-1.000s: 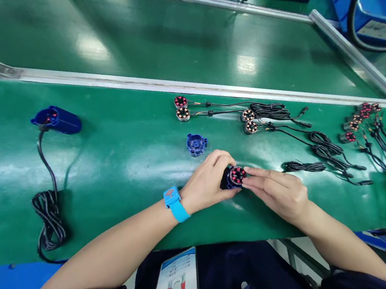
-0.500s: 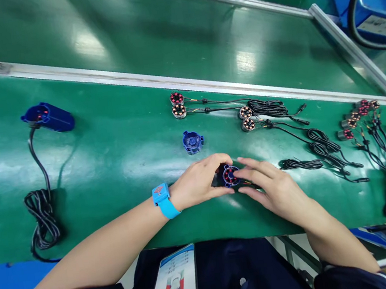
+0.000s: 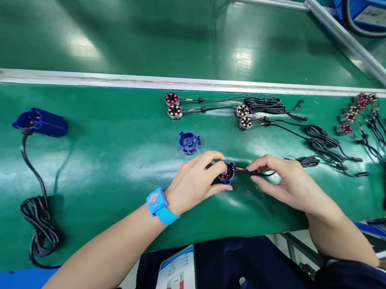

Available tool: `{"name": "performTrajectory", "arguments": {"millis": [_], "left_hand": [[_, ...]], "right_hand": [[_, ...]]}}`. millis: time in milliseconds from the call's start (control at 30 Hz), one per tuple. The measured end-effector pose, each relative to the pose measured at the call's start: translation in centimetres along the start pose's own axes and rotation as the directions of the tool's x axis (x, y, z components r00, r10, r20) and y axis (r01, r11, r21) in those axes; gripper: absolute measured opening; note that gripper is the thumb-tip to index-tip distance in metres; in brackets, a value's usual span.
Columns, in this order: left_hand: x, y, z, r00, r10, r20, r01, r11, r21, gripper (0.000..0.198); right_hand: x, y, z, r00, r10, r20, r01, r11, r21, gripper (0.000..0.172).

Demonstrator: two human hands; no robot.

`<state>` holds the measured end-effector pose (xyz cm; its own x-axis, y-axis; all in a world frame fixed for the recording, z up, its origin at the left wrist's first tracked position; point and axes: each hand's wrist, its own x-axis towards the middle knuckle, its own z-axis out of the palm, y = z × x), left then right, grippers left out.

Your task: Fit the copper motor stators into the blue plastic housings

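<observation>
I'm watching the left grip clasping a blue housing, a red coil ring sitting inside. Near its right, the right grip is pinching a black cable.

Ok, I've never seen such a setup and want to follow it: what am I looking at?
No machine: these are a person's bare hands, seen from a head-worn camera looking forward and down. The left hand holds a blue housing with a red coil ring inside. The right hand pinches a black cable whose thin coloured wires run to that housing. On the green workbench lie a separate blue cap, more coil rings with cables and, far left, a second blue housing with a bundled cord.
</observation>
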<state>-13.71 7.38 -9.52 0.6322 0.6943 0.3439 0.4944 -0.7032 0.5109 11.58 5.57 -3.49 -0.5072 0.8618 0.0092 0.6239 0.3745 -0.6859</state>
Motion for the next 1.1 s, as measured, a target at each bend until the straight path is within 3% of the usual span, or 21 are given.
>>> {"name": "performTrajectory", "arguments": {"millis": [133,200,333,600,800,900,1100], "left_hand": [[-0.1,0.0,0.3,0.993,0.107,0.046,-0.106,0.994,-0.020,0.026],[-0.2,0.0,0.4,0.988,0.137,0.072,-0.135,0.990,-0.038,0.023],[-0.3,0.2,0.3,0.994,0.084,0.073,-0.084,0.996,0.001,0.028],[0.0,1.0,-0.2,0.998,-0.043,0.044,0.033,0.979,0.199,0.037],[0.1,1.1,-0.4,0.999,-0.053,0.006,0.050,0.975,0.215,0.036],[0.1,1.1,-0.5,0.999,-0.044,-0.001,0.043,0.972,0.229,0.034],[0.0,1.4,-0.4,0.999,-0.038,0.007,0.036,0.971,0.237,0.026]], "right_hand": [[0.1,0.5,0.7,0.993,-0.067,-0.099,0.070,0.997,0.030,0.021],[0.0,0.7,1.0,0.990,-0.044,-0.131,0.051,0.997,0.051,0.027],[-0.1,0.8,1.4,0.982,-0.020,-0.188,0.024,0.999,0.024,0.025],[0.7,-0.2,4.1,0.884,-0.335,-0.327,0.222,0.915,-0.337,0.016],[0.3,0.1,5.7,0.852,-0.468,-0.235,0.331,0.829,-0.451,0.024],[0.0,-0.1,5.4,0.840,-0.524,-0.145,0.384,0.760,-0.524,0.031],[-0.5,-1.3,4.5,0.831,-0.556,-0.024,0.420,0.655,-0.629,0.028]]}}
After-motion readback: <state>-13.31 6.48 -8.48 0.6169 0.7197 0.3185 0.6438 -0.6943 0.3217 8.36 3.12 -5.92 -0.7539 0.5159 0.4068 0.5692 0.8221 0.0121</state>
